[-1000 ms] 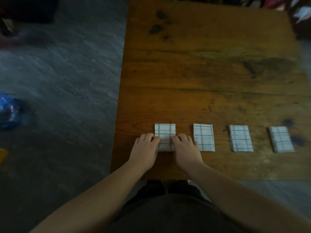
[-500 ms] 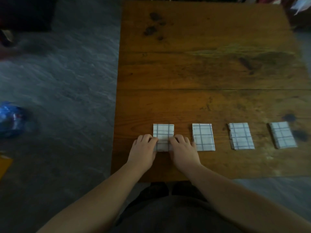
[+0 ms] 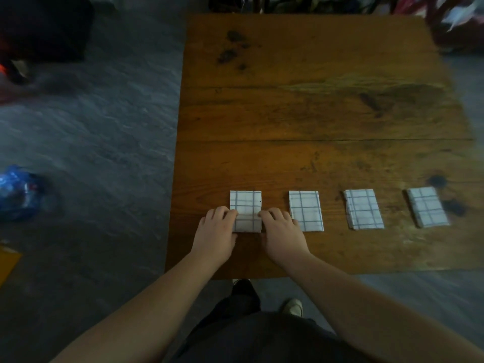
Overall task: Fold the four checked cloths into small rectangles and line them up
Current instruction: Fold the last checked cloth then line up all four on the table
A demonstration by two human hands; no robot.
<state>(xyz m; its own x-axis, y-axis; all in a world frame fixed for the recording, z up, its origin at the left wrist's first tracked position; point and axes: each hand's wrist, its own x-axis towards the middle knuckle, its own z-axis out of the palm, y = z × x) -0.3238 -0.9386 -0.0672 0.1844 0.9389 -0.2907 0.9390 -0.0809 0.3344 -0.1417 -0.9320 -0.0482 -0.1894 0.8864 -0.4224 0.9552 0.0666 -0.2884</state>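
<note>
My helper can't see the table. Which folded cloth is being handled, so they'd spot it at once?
On the brown wooden table, four white checked folded cloths lie in a row near its front edge. It is the leftmost cloth, the only one with both hands on it.

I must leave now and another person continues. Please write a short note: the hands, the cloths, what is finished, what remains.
Left hand and right hand rest on the sides of the leftmost cloth, fingers curled at its edges.
All four cloths lie folded in one row on the table: the second, third and fourth cloth lie untouched.
Left: perhaps straighten the fourth, which sits slightly turned, then let go.
</note>
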